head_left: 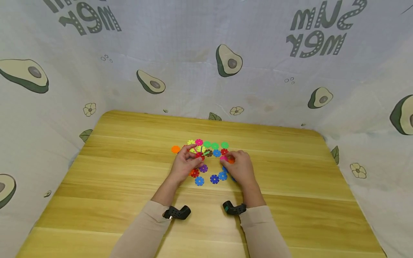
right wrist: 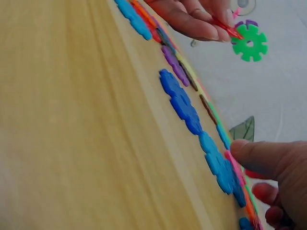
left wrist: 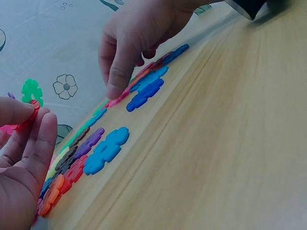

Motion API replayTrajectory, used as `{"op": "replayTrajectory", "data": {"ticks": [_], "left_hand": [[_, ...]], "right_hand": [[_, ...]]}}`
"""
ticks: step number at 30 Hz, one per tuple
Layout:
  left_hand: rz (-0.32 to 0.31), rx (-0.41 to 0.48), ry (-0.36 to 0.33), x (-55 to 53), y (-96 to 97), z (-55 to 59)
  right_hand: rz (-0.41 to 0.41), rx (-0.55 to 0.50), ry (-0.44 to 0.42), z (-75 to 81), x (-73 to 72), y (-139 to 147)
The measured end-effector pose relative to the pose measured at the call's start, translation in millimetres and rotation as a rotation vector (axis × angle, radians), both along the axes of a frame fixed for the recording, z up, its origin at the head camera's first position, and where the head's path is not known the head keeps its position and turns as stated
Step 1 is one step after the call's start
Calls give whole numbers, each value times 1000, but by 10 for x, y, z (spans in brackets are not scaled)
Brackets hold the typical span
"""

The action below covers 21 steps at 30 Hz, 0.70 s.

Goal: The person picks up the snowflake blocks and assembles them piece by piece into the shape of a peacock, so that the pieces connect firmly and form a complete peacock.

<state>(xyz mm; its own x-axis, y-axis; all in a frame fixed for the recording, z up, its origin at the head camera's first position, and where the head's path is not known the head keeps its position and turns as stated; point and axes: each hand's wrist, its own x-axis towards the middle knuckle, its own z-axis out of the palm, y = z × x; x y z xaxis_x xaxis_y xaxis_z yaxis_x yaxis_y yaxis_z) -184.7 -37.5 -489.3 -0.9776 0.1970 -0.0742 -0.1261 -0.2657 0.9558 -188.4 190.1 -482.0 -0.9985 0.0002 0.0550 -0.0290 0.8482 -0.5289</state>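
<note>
L hand (head_left: 185, 165): palm turned inward, thumb & fingertips clamped on a red disc (head_left: 200, 156), a notched plastic flower shape, held up above the table. Joined to it, beyond the fingertips, are a green disc (right wrist: 250, 43) and, partly hidden behind that, a purple disc (right wrist: 247, 22).

R hand (head_left: 241, 167): back up, fingers curled under, thumb pointing down onto a pink disc (head_left: 223, 158) lying on the table. Can't tell if thumb & fingers have closed on it or only touch it. The hands are apart, R slightly lower in the head view.

Just beside R fingers, an orange disc (head_left: 231, 161). Btwn the hands & nearer the person, a dark blue disc (head_left: 214, 179). Just below L fingertips, a violet disc (head_left: 203, 168); nearer the person from there, a light blue disc (head_left: 199, 181). Past both hands, a row of bright green discs (head_left: 214, 146).

Behind each hand, a black wrist camera (head_left: 177, 213) & a beige sleeve (head_left: 138, 233). Under all, a wood-grain table (head_left: 113, 179).

Farthest out, a pale cloth (head_left: 193, 89) w/ avocado prints. Writing: "SUMMER", mirror-reversed, grey dotted letters (head_left: 322, 28), split over 2 lines, upper R; same word, cut off, upper L.
</note>
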Motion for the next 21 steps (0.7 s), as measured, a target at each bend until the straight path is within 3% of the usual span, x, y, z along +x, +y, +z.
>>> {"op": "replayTrajectory", "data": {"ticks": [5,11,15,21], "left_hand": [[8,-52,-6,8,3,11],[15,-58,-39,9,0,8],[23,-11,-55,6,2,-3],[9,78,-84,3,10,7]], "right_hand": [[-21,30,-44,11,21,-57],[-32,-44,-60,-3,14,-70],[-7,-149,-52,-2,16,-92],[97,-390,15,-13,34,-155]]}}
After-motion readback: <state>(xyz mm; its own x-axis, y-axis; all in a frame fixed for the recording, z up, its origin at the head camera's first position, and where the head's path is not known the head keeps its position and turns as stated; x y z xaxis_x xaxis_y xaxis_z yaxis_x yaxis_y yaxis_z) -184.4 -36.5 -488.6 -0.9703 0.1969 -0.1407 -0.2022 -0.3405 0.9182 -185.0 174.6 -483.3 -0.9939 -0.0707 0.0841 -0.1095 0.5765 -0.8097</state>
